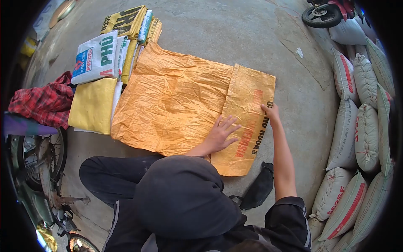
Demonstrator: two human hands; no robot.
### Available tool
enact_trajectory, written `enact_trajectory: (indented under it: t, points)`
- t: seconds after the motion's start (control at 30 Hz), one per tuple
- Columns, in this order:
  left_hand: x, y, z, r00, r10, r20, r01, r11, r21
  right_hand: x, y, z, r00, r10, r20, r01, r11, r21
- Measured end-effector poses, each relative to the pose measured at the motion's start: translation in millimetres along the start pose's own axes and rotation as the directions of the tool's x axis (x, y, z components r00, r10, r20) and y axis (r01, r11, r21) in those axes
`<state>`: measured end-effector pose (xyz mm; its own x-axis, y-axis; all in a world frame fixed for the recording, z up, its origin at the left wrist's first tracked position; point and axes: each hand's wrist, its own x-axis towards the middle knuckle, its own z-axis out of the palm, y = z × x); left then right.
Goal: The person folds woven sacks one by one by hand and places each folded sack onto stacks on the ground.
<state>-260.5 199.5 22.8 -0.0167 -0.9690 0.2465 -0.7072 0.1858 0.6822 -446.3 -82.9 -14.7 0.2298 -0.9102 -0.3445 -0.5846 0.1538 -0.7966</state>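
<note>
A large orange woven sack lies spread on the floor, wrinkled, with its right part folded over into a flap. The flap carries red and black print. My left hand rests flat on it near the fold line, fingers spread. At the flap's right edge, my right hand grips the sack beside the black letters, its thumb on top and the other fingers partly hidden.
Folded sacks are stacked at upper left, beside a red checked cloth and a bicycle. Filled sacks line the right side. A black pouch lies on the concrete floor. A motorbike wheel stands at upper right.
</note>
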Motion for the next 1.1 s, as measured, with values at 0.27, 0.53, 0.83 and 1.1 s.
enact_trajectory:
  t: [0.27, 0.53, 0.83, 1.1]
  points:
    - [-53, -51, -158, 0.280, -0.279, -0.918, 0.774, 0.631, 0.045, -15, -4, -5, 0.923, -0.005, -0.384, -0.087, 0.971, -0.221]
    - [-164, -116, -147, -0.514, -0.857, -0.030, 0.219, -0.097, -0.971, -132, -98, 195, 0.787, -0.587, 0.189, 0.588, 0.623, -0.515]
    - [-137, -59, -216, 0.175, -0.802, -0.571, 0.780, 0.467, -0.416, -172, -118, 302, 0.696, -0.606, 0.386, 0.693, 0.707, -0.140]
    - [-119, -14, -222, 0.683, -0.386, -0.620, 0.473, 0.880, -0.027, -80, -135, 353, 0.862, -0.316, 0.397, 0.338, 0.941, 0.015]
